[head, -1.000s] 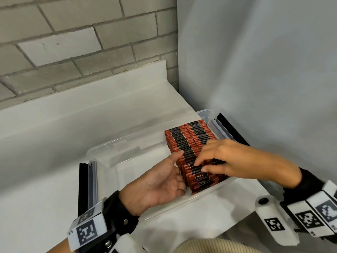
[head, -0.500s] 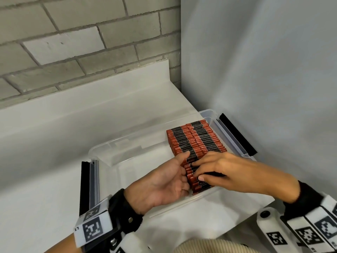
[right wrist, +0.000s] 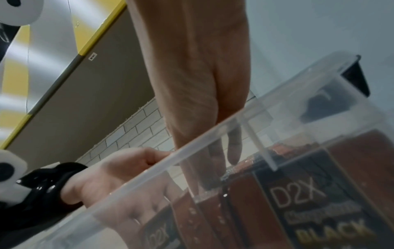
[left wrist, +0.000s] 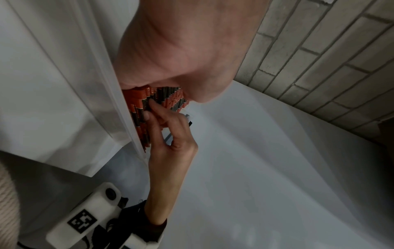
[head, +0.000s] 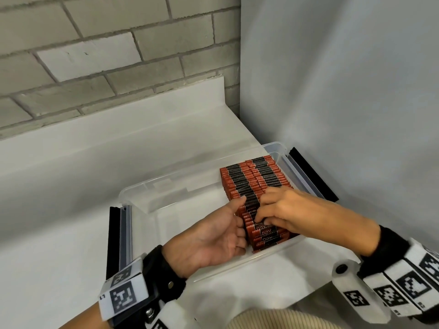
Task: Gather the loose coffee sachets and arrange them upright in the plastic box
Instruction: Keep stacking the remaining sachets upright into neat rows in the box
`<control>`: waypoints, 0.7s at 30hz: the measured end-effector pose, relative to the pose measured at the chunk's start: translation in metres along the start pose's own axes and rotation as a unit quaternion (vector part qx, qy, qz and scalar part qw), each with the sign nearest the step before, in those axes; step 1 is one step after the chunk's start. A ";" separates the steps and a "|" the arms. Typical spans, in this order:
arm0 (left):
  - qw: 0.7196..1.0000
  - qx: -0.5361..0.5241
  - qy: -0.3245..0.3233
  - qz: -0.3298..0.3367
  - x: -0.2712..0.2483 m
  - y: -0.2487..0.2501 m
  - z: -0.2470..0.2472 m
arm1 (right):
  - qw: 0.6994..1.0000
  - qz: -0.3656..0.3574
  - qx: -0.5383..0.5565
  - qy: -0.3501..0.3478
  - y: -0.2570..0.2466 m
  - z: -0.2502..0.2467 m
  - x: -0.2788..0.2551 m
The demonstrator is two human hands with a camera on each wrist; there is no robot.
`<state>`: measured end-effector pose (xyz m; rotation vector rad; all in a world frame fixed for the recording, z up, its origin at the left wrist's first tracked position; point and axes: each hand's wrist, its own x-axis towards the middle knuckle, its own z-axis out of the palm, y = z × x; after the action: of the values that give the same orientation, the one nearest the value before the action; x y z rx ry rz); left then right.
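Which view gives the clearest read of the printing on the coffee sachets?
The right wrist view: through the plastic box wall, the nearest coffee sachets face the camera, reading "D2X" and "BLACK". The head view shows mostly the sachets' top edges in rows, with small partial lettering on the leaning front ones. The left wrist view shows only striped edges.

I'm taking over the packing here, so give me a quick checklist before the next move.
1. Sachets at the far end upright: ok.
2. Near-end sachets upright: not ok, they lean.
3. Left hand bracing the stack's side: ok.
4. Right hand on the tops: ok.
5. Room left in the box: ok, its left part is bare.
6. Loose sachets left outside: cannot tell.
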<state>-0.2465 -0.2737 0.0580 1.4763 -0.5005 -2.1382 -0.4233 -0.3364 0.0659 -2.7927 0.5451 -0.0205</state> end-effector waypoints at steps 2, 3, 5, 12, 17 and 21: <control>1.000 0.005 0.005 0.000 0.001 0.000 -0.001 | 1.000 -0.012 -0.018 -0.011 0.001 0.000 0.001; 1.000 0.016 0.006 -0.001 0.003 -0.001 -0.002 | 0.999 -0.023 -0.030 -0.008 0.000 0.000 0.002; 0.999 0.043 0.008 0.008 0.007 -0.001 -0.007 | 0.999 -0.031 -0.033 -0.005 -0.001 0.000 0.001; 1.000 0.024 0.003 -0.002 0.006 -0.003 -0.004 | 1.000 0.007 -0.001 -0.017 0.002 -0.005 -0.001; 0.999 0.038 -0.004 0.000 0.006 -0.003 -0.008 | 0.996 0.062 0.042 -0.045 0.003 -0.006 0.002; 1.000 0.013 0.005 0.011 0.006 -0.004 -0.010 | 0.991 0.133 0.028 -0.015 -0.001 -0.007 -0.001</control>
<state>-0.2392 -0.2745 0.0478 1.4885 -0.5407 -2.1144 -0.4242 -0.3373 0.0730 -2.6401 0.8888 0.0621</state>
